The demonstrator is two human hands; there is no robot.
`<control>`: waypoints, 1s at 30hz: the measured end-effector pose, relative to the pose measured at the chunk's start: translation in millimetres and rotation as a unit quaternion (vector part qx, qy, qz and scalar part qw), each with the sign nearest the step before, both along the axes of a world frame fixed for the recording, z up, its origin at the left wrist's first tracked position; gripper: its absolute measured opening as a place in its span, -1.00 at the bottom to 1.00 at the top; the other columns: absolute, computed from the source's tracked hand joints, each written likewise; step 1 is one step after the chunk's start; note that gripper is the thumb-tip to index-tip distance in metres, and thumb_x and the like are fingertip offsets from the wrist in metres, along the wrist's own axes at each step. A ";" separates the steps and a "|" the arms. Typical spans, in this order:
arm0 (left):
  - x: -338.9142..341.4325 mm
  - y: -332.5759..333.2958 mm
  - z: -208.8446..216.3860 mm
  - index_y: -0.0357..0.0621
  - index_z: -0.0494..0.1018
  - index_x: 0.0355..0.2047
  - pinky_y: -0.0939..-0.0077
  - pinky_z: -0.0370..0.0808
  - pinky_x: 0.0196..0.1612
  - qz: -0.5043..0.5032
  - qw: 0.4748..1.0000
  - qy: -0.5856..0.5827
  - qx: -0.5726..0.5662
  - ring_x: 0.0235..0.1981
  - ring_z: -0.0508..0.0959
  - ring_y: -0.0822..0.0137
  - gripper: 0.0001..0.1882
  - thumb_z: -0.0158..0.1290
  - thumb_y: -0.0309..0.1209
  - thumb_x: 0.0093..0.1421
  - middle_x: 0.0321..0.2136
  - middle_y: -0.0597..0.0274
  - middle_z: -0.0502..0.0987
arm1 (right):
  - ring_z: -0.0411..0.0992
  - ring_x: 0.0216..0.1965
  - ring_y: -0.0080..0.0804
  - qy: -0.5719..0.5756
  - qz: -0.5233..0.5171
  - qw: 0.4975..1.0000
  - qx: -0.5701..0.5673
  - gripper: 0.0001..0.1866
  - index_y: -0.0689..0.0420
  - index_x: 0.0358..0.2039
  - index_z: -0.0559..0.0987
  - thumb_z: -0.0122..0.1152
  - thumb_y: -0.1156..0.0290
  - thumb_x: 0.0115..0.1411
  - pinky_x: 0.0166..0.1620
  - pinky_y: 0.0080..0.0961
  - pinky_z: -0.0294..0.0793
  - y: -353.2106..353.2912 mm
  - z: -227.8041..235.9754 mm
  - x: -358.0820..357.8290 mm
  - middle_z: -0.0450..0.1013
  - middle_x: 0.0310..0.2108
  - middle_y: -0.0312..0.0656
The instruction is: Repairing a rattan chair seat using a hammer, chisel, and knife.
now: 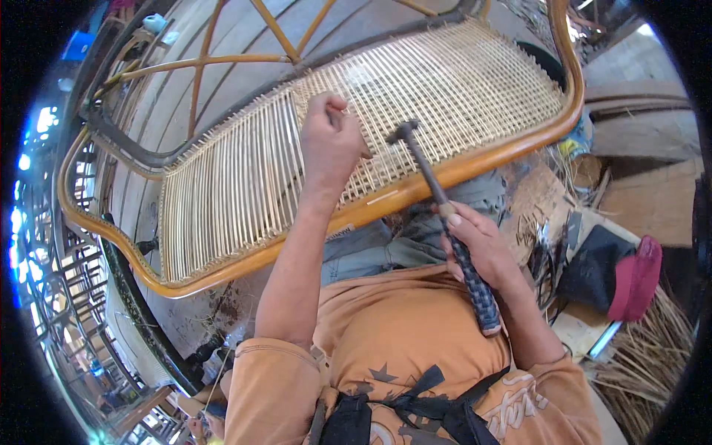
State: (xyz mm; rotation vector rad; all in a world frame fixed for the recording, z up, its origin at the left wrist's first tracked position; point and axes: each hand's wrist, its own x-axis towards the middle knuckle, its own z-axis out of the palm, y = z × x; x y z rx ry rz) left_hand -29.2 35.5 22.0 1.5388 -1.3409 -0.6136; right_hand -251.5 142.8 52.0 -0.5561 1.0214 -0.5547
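Observation:
A long seat frame of bent, varnished cane [475, 165] lies across my lap, its front rail nearest me. Pale cane strands [230, 193] fill it: the right part is a close crosswise weave, while the left part shows mostly parallel strands. My left hand [331, 141] is over the middle of the strands, where the two parts meet. Its fingers are curled in, and whatever they may hold is hidden. In my right hand [475, 241] is a hammer [428, 170], gripped by its dark, wrapped handle. The hammer's head is above the woven part, just right of my left hand.
Curved cane bars [208, 62] form a crossed section at the far side. To the right are wooden boards [645, 200], a black and magenta cloth item [636, 278] and a heap of dry fibre strands [645, 356]. A dark curved bar [141, 311] stands at the left.

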 end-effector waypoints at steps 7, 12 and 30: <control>48.3 42.2 33.7 -0.24 0.37 -0.27 0.54 0.43 -0.32 -0.100 0.883 0.395 0.235 -0.40 0.44 0.40 -0.73 -0.05 -0.45 -0.03 -0.42 0.23 0.42 | 0.26 -0.77 -0.59 0.036 -0.043 0.997 -0.043 -0.66 0.17 0.02 0.32 -0.02 0.36 0.25 -0.71 -0.67 0.26 3.5 -11.9 -21.8 0.29 -0.58 -0.30; 32.3 76.1 32.2 -0.28 0.28 -0.04 0.47 0.46 -0.19 -0.183 0.792 0.436 0.387 -0.30 0.47 0.33 -0.48 0.00 -0.38 -0.05 -0.31 0.15 0.47 | 0.29 -0.78 -0.56 0.024 -0.033 0.996 -0.074 -0.61 0.19 0.02 0.29 0.03 0.43 0.17 -0.73 -0.69 0.27 -6.9 -7.0 -13.3 0.33 -0.55 -0.26; 33.5 -88.0 -32.0 -0.21 0.33 -0.31 0.50 0.36 -0.39 -0.036 0.998 -0.034 0.034 -0.54 0.38 0.38 -0.82 -0.04 -0.47 0.04 -0.57 0.22 0.36 | 0.27 -0.78 -0.60 0.032 -0.078 0.993 -0.083 -0.83 0.15 -0.31 0.37 -0.02 0.30 0.24 -0.71 -0.67 0.24 -72.0 -23.4 43.8 0.29 -0.61 -0.35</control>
